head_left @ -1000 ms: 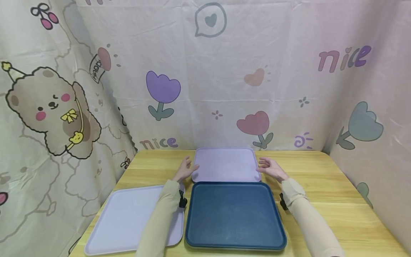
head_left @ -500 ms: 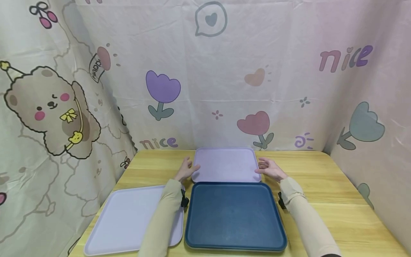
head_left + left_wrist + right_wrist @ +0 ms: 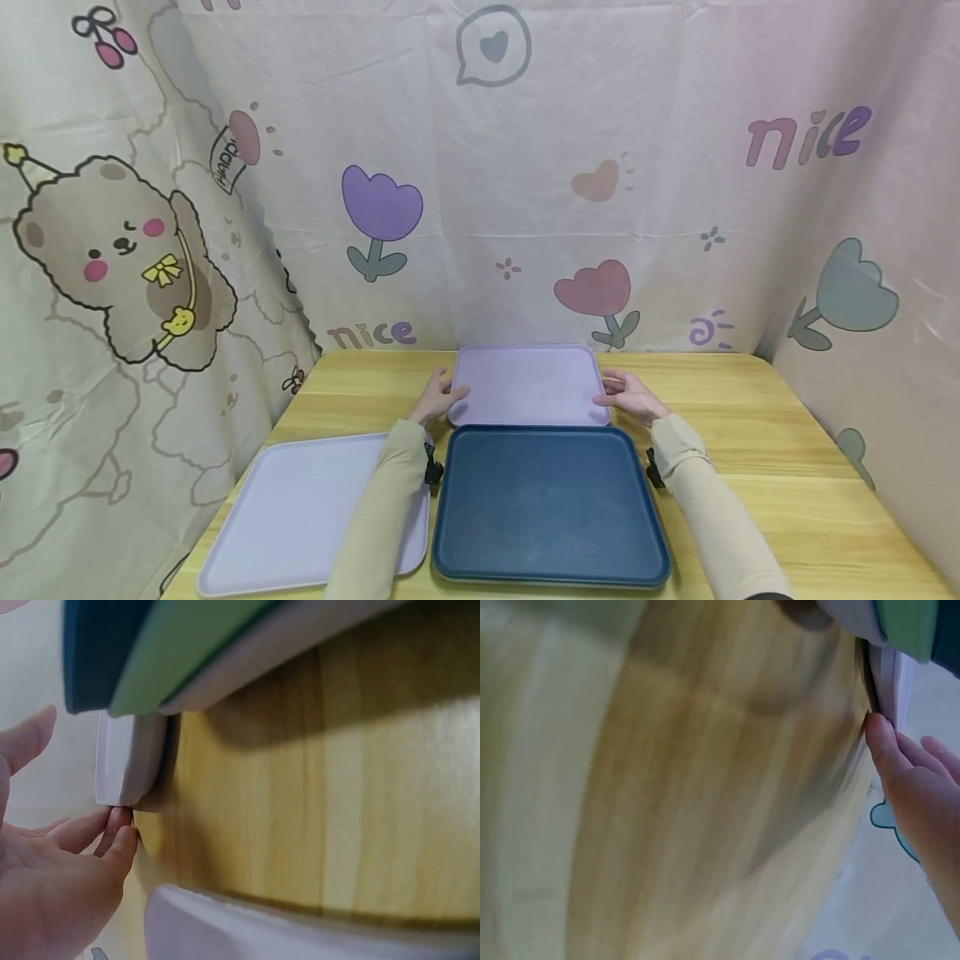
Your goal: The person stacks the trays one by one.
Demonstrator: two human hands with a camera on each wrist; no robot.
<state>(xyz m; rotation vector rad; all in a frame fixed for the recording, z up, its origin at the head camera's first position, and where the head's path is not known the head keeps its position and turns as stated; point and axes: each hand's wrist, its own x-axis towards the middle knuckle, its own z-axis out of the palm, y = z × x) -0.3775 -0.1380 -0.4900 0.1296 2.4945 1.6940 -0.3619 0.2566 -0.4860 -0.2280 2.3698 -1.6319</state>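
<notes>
At the back of the table lies a small light-purple tray [image 3: 525, 385]. My left hand [image 3: 437, 397] is at its left edge, thumb over the tray. The left wrist view shows the fingertips [image 3: 120, 817] touching the tray's side low down, while the thumb [image 3: 31, 739] stays apart from it. On the opposite side my right hand [image 3: 632, 397] has its thumb over the right edge. In the right wrist view a fingertip [image 3: 879, 726] meets the purple tray's edge [image 3: 889, 682] near the tabletop. The tray's underside is hidden.
A larger dark blue tray [image 3: 551, 504] stands in front, between my forearms; a green tray [image 3: 176, 656] and a pale one show beneath it. Under my left forearm a pale lavender tray [image 3: 292, 508] lies on the wooden table [image 3: 787, 467]. Patterned curtains [image 3: 495, 167] surround the table.
Both hands have shifted slightly inward against the purple tray, their thumbs reaching a little farther over its edges. The trays look unmoved.
</notes>
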